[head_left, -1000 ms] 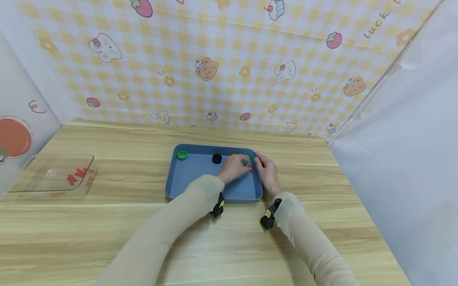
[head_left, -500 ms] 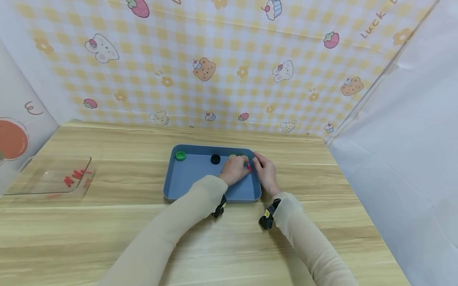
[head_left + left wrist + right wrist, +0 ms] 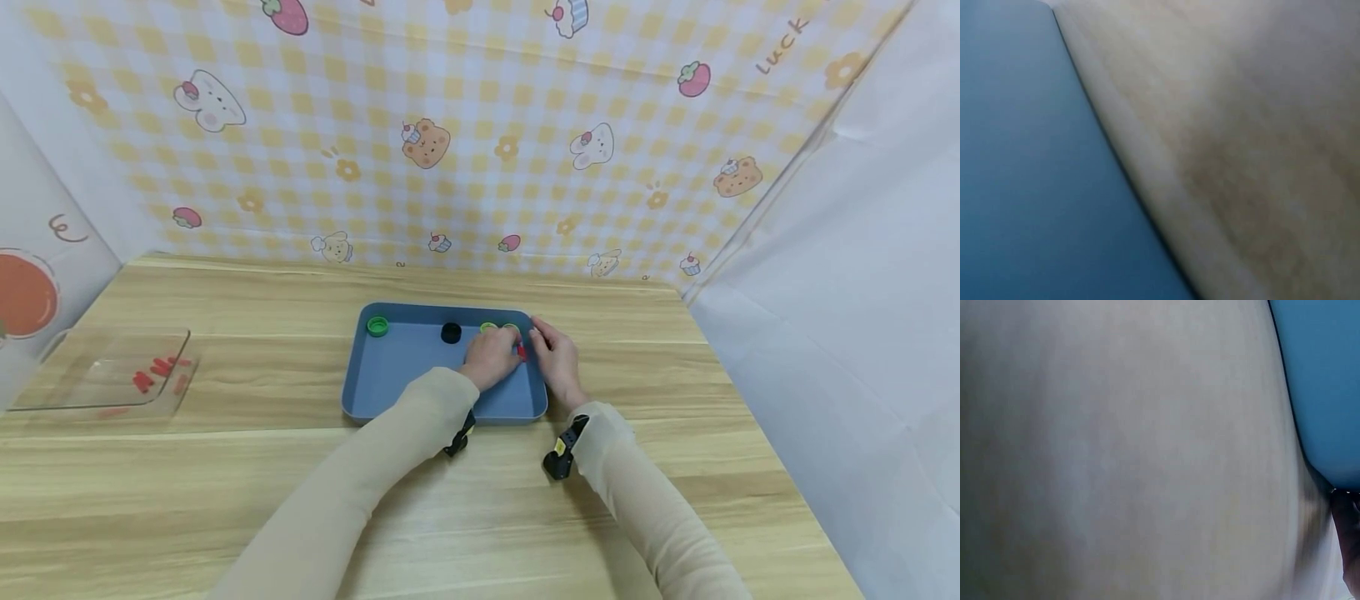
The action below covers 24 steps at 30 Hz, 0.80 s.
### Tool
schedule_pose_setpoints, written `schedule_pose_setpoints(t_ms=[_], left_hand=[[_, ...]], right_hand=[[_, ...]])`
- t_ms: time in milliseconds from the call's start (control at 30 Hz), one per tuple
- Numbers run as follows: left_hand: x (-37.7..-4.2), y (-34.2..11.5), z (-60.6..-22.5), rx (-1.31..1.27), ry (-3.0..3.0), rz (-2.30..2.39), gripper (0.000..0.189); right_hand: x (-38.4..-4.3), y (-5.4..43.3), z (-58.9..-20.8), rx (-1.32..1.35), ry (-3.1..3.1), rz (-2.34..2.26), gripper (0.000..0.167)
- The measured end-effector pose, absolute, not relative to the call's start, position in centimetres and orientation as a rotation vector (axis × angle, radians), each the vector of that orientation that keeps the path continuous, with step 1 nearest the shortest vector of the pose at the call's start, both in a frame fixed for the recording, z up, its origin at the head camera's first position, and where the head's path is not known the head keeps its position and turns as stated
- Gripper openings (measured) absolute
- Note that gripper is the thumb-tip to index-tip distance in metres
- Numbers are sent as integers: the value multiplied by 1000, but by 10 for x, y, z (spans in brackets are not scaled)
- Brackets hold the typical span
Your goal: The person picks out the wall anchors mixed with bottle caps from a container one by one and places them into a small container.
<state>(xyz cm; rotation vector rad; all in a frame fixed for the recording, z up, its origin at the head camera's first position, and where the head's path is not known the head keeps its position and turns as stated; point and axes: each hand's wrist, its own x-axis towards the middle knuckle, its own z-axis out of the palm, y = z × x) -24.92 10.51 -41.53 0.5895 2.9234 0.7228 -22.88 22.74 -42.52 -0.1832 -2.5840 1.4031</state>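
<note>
A blue tray lies on the wooden table. Inside it, toward the right, my left hand pinches a small red piece between thumb and fingers; its exact kind is too small to tell. Next to these fingers, at the tray's back, are a yellow bottle cap and a green-yellow cap, both partly hidden. My right hand grips the tray's right rim near the back corner. In the right wrist view, a finger meets the tray's corner. The left wrist view shows only tray and table.
A green cap sits in the tray's back left corner, with a black cap midway along the back. At the far left stands a clear container holding several red pieces. A patterned cloth hangs behind the table.
My left hand's fingers have shifted slightly, and the red piece sits a little higher and more upright by them. The right hand stays at the tray's rim. The head view has drifted slightly.
</note>
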Motion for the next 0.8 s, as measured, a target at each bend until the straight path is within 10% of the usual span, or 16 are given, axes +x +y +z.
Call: schedule_pose_setpoints(t_ms=[800], left_hand=[[-249,104,-419,639,2926,686,19]], right_hand=[[-229,228,-424,-176,-2569,1445,34]])
